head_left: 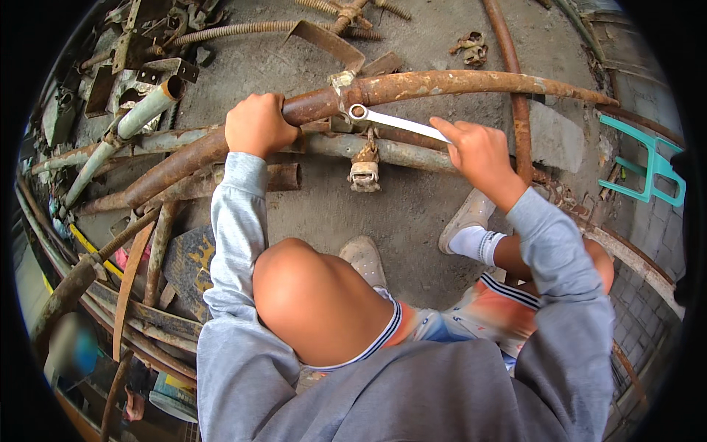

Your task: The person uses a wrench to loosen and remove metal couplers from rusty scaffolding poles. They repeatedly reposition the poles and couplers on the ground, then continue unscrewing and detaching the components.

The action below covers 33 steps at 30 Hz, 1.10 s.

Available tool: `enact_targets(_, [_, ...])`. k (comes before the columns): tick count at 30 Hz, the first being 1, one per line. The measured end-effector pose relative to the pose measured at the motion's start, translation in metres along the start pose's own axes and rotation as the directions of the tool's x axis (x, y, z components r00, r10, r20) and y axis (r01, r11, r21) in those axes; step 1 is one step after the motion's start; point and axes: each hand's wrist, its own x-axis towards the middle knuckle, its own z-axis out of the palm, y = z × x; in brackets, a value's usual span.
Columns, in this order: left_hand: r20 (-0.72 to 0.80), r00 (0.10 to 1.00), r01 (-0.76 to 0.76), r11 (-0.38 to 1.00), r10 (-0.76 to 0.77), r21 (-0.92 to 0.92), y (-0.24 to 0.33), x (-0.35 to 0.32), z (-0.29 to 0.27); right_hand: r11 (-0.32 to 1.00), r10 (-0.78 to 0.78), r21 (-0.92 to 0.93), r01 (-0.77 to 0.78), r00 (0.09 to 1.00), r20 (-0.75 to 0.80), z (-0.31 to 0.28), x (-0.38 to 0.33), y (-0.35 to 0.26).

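A long rusty pipe (442,82) lies across in front of me. My left hand (256,124) is closed around it, left of a weathered clamp (343,81) on the pipe. In my right hand (480,151) I grip the handle of a silver ring spanner (405,124), which slants up to the left. The spanner's ring end surrounds a rusty nut (359,111) at the clamp. Just below, another coupler clamp (364,174) hangs by a paler, rust-spotted pipe (416,155) that runs behind. My right palm and part of the handle are hidden by the fingers.
Another rusty pipe (508,51) crosses at the right, near a turquoise plastic stool (655,171). A loose clamp (471,48) and a threaded rod (236,31) lie on the far concrete. Pipes and metal scraps crowd the left, including a pale pipe (147,110). My shoes are close below.
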Motion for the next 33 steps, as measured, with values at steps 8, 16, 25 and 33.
enact_targets(8, [0.005,1.0,0.024,1.0,-0.024,-0.013,-0.003,-0.006,0.016,0.965,0.222,0.129,-0.227,0.974,0.049,0.032,-0.021,-0.064])
enact_targets(16, [-0.014,0.999,0.035,0.999,-0.036,-0.018,0.002,-0.011,0.02,0.927,-0.311,-0.308,0.215,0.899,-0.309,0.016,0.124,0.066])
enact_targets(25, [-0.013,0.998,0.065,0.998,-0.065,-0.008,-0.001,-0.014,0.014,0.957,0.054,0.288,-0.021,0.993,-0.107,0.011,0.014,-0.005])
enact_targets(33, [-0.051,0.997,0.063,0.998,-0.063,-0.015,0.0,-0.015,0.022,0.781,0.369,0.519,-0.347,0.927,0.066,0.035,-0.043,-0.113])
